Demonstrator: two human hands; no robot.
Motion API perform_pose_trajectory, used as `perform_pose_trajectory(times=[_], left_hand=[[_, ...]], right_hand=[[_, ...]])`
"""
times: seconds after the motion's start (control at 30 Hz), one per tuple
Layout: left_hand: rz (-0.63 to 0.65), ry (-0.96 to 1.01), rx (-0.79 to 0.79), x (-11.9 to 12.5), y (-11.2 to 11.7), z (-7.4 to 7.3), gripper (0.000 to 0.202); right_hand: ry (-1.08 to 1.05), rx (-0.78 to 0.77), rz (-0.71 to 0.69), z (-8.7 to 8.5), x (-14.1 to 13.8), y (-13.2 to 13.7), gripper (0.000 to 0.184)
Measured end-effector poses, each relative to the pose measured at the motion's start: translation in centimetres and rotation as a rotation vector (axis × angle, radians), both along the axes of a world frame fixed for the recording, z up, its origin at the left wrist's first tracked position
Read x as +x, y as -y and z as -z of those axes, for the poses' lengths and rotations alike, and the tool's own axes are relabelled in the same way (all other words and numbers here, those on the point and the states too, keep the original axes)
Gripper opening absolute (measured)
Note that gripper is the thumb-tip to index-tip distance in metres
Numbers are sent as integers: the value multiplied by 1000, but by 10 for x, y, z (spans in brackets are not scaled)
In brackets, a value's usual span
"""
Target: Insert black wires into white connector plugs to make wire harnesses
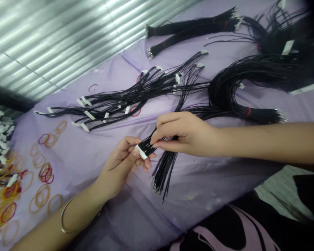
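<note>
My left hand [122, 160] is closed on a white plastic connector [141, 152], thumb on its near face and fingers behind it. Several black wires [146, 142] run out of the connector up to my right hand [184, 134]. That hand's thumb and forefinger are pinched together at the wires just beside the connector; whether a single wire is between the fingertips I cannot make out. Under my right hand hangs a loose bunch of black wires [166, 170] with bare silvery terminals at its lower end, lying on the purple cloth.
Finished-looking wire harnesses [136, 90] with white connectors lie behind my hands on the purple cloth [115, 219]. Tied black wire bundles [196, 29] are at the back, and a curved bundle [222, 87] lies right. Rubber bands [43, 195] and white connectors [0, 136] are at left.
</note>
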State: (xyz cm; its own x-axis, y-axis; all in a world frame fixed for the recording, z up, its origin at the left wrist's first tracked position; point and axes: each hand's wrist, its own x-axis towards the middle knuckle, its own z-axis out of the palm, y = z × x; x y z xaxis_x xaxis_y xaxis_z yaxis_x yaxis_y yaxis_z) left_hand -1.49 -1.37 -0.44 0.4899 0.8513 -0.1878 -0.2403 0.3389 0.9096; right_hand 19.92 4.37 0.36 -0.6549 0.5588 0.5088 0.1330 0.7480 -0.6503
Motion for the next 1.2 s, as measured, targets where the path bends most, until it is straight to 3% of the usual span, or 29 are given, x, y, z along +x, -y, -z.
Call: perform_pose_trajectory(times=[0.33,0.8,1.2], left_hand=[[50,4,35,-3,0,2,11],[13,-58,3,-2,0,-1,9],[45,9,-12,-1,-1,-1,9]], right_hand=[[-16,-25,5,-2,-1,3,10],[20,-11,20,0,-1,2,9],[14,-3,7,1,-1,2,7]])
